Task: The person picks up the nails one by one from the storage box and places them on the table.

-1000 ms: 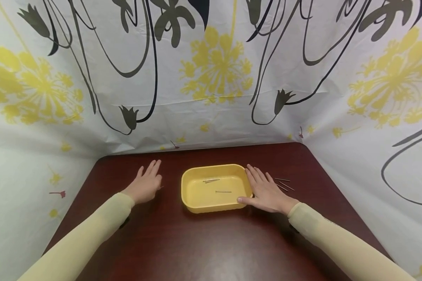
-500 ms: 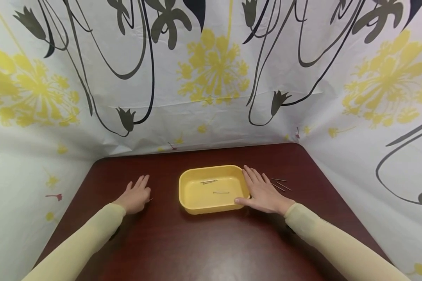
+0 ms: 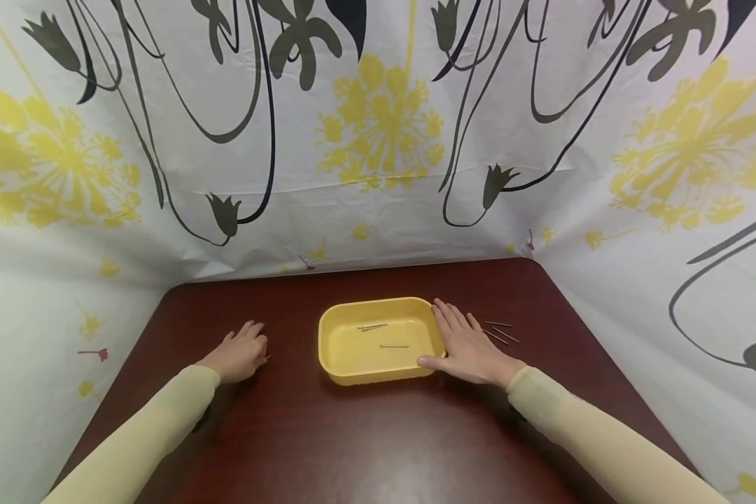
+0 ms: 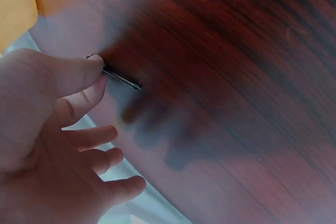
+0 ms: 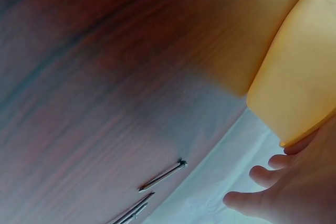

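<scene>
My left hand [image 3: 234, 355] is over the left part of the table, apart from the tray. In the left wrist view, its thumb and index finger pinch a nail [image 4: 123, 79], whose pointed end sticks out; the other fingers are loosely spread. A yellow rectangular tray [image 3: 351, 358] stands mid-table with a few nails [image 3: 394, 346] lying flat inside. My right hand [image 3: 469, 351] rests on the tray's right side, fingers extended along the rim and thumb near the front corner. Just beyond that hand, several loose nails [image 5: 163, 176] lie on the tabletop.
The dark red-brown table [image 3: 365, 434] has a glossy, wood-grained top. White fabric [image 3: 384, 210] printed with yellow and grey flowers hangs close around its back and sides.
My left hand has moved left and slightly toward me, away from the tray, with the nail. Its outer fingers look more bent. The right hand stays on the tray; the head view shifts slightly.
</scene>
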Available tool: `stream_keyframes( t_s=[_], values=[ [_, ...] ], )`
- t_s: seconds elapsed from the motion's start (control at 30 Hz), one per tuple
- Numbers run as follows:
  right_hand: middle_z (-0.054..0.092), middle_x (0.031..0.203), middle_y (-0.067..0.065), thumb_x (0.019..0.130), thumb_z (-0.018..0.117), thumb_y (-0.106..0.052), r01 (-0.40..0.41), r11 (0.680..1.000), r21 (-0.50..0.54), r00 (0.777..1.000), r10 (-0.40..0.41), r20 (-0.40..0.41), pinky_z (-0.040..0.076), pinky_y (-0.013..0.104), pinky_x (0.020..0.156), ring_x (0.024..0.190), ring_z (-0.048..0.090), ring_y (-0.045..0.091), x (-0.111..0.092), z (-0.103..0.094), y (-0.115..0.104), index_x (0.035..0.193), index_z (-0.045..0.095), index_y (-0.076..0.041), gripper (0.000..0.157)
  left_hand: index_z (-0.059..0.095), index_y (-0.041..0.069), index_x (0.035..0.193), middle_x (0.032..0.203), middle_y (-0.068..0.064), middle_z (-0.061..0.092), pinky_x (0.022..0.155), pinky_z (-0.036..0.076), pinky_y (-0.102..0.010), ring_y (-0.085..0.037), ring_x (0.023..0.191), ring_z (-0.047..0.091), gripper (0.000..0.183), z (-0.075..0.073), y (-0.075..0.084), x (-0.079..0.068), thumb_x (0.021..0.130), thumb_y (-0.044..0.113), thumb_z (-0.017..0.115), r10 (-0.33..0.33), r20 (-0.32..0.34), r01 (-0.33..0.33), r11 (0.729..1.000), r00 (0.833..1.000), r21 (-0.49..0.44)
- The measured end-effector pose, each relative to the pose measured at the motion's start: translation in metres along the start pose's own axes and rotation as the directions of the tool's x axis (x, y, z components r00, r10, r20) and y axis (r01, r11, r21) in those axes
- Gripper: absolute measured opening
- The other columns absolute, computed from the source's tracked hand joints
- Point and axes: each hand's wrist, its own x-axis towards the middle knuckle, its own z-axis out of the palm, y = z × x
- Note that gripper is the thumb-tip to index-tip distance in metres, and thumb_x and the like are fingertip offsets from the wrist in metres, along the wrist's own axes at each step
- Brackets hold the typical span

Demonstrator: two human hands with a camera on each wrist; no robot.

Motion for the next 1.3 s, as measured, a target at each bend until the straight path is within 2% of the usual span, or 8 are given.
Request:
stream_keyframes(
  t_s=[0.43, 0.5, 0.57, 0.67, 0.8, 0.97, 1.13, 1.3],
  values=[
    [0.008, 0.168, 0.010, 0.086, 0.044, -0.084, -0.009, 1.000, -0.024, 1.000, 0.009, -0.021, 0.019, 0.065, 0.113, 0.150, 0.018, 0.037, -0.004, 0.000, 0.002, 0.160, 0.016, -0.002, 0.115, 0.050, 0.020, 0.084, 0.153, -0.034, 0.030, 0.103, 0.022, -0.077, -0.056, 0.143, 0.018, 0.022, -0.003, 0.003, 0.006, 0.099, 0.020, 0.067, 0.001, -0.008, -0.002, 0.998, 1.000, -0.057],
    [0.007, 0.168, 0.010, 0.085, 0.042, -0.085, -0.014, 1.000, -0.025, 1.000, 0.013, -0.014, 0.019, 0.065, 0.114, 0.151, 0.017, 0.036, -0.005, 0.000, 0.003, 0.161, 0.015, -0.002, 0.115, 0.051, 0.019, 0.088, 0.153, -0.033, 0.032, 0.103, 0.024, -0.076, -0.055, 0.143, 0.021, 0.019, -0.004, 0.005, 0.008, 0.099, 0.021, 0.067, 0.006, -0.042, -0.008, 0.998, 0.999, -0.060],
    [0.006, 0.169, 0.008, 0.085, 0.040, -0.087, -0.020, 1.000, -0.022, 1.000, 0.020, -0.007, 0.018, 0.064, 0.114, 0.151, 0.015, 0.034, -0.005, 0.000, 0.003, 0.161, 0.014, -0.004, 0.116, 0.054, 0.016, 0.092, 0.150, -0.031, 0.037, 0.104, 0.029, -0.072, -0.052, 0.141, 0.028, 0.015, -0.006, 0.008, 0.011, 0.098, 0.020, 0.067, 0.024, -0.104, -0.030, 0.998, 0.994, -0.056],
    [0.007, 0.168, 0.009, 0.085, 0.040, -0.087, -0.014, 1.000, -0.015, 1.000, 0.014, -0.007, 0.018, 0.064, 0.114, 0.151, 0.015, 0.034, -0.004, 0.001, 0.002, 0.161, 0.014, -0.004, 0.116, 0.058, 0.012, 0.099, 0.145, -0.027, 0.046, 0.103, 0.038, -0.064, -0.046, 0.137, 0.039, 0.011, -0.011, 0.016, 0.016, 0.097, 0.018, 0.067, 0.040, -0.218, -0.052, 0.998, 0.975, -0.046],
    [0.008, 0.168, 0.010, 0.086, 0.042, -0.085, -0.005, 1.000, -0.017, 1.000, 0.005, -0.002, 0.018, 0.064, 0.114, 0.152, 0.015, 0.034, -0.002, 0.001, 0.001, 0.161, 0.014, -0.004, 0.114, 0.062, 0.007, 0.112, 0.144, -0.021, 0.049, 0.101, 0.043, -0.058, -0.039, 0.134, 0.046, 0.018, -0.022, 0.031, 0.024, 0.098, 0.018, 0.065, 0.019, -0.336, -0.046, 0.996, 0.942, -0.071],
    [0.009, 0.168, 0.010, 0.086, 0.045, -0.083, -0.012, 1.000, -0.013, 1.000, 0.012, 0.008, 0.018, 0.063, 0.115, 0.152, 0.015, 0.034, -0.003, 0.003, -0.001, 0.162, 0.014, -0.005, 0.113, 0.065, 0.008, 0.121, 0.143, -0.014, 0.052, 0.101, 0.043, -0.055, -0.033, 0.133, 0.048, 0.025, -0.038, 0.056, 0.038, 0.099, 0.020, 0.063, 0.016, -0.412, -0.080, 0.987, 0.911, -0.137],
    [0.010, 0.168, 0.011, 0.085, 0.043, -0.085, -0.015, 1.000, -0.011, 1.000, 0.015, 0.006, 0.019, 0.064, 0.114, 0.151, 0.017, 0.035, -0.006, 0.002, -0.003, 0.161, 0.016, -0.004, 0.115, 0.067, 0.010, 0.123, 0.139, -0.012, 0.057, 0.104, 0.041, -0.054, -0.030, 0.132, 0.048, 0.027, -0.055, 0.091, 0.056, 0.097, 0.018, 0.066, 0.115, -0.427, -0.183, 0.975, 0.897, -0.122],
    [0.009, 0.168, 0.012, 0.084, 0.037, -0.089, -0.016, 1.000, -0.020, 1.000, 0.016, 0.002, 0.019, 0.063, 0.114, 0.151, 0.016, 0.035, -0.004, 0.001, -0.001, 0.161, 0.014, -0.003, 0.118, 0.069, 0.013, 0.122, 0.134, -0.006, 0.060, 0.104, 0.042, -0.049, -0.027, 0.129, 0.050, 0.025, -0.072, 0.132, 0.076, 0.098, 0.020, 0.066, 0.211, -0.388, -0.260, 0.963, 0.897, -0.077]
  ],
)
